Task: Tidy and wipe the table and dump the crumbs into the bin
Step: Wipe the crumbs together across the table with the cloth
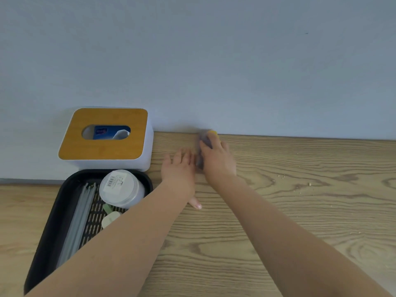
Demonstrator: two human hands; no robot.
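My right hand [216, 159] presses a grey and yellow sponge [206, 136] onto the wooden table [278, 211], close to the wall at the far edge. The sponge is blurred and mostly hidden under the fingers. My left hand [179, 168] lies flat on the table just left of the sponge, fingers apart, holding nothing. Small crumbs [309, 184] are scattered on the wood to the right of both hands.
A white tissue box with a wooden lid [105, 136] stands against the wall at the left. In front of it a black tray [53, 221] holds a white round jar [121, 187], grey straws and small packets. A plain wall rises behind the table.
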